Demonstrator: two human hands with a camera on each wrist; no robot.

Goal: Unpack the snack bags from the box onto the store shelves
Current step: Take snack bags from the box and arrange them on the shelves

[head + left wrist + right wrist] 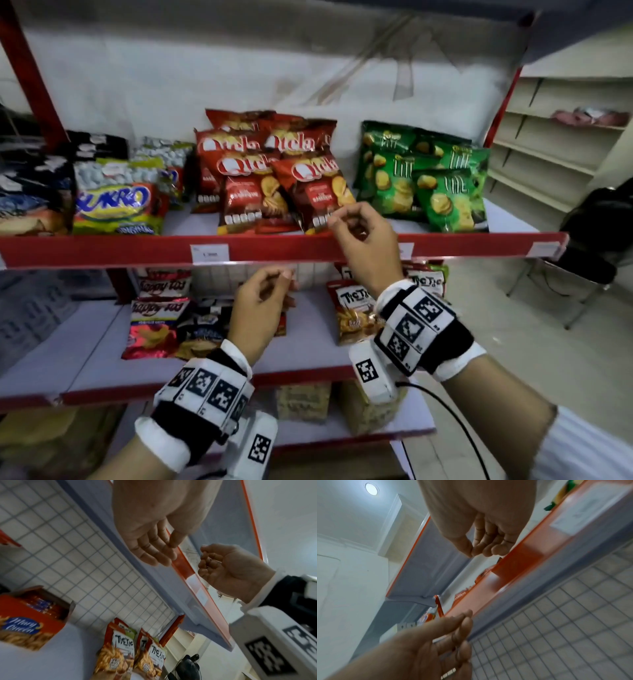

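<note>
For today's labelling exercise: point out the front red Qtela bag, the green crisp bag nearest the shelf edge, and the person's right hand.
Front red Qtela bag (313,192), head view, centre of its face.
Green crisp bag nearest the shelf edge (450,202), head view, mid front panel.
Right hand (364,234), head view, back of hand.

Small shop, snack aisle. Red-edged shelves (281,248) in tiers, price labels (209,253) clipped to front rails. Branded snack bags (270,174) faced forward in rows: red, green (424,178), Tic Tic packs (120,651). Wire-grid back panel (72,555). More bare shelving (548,150) at right.
</note>
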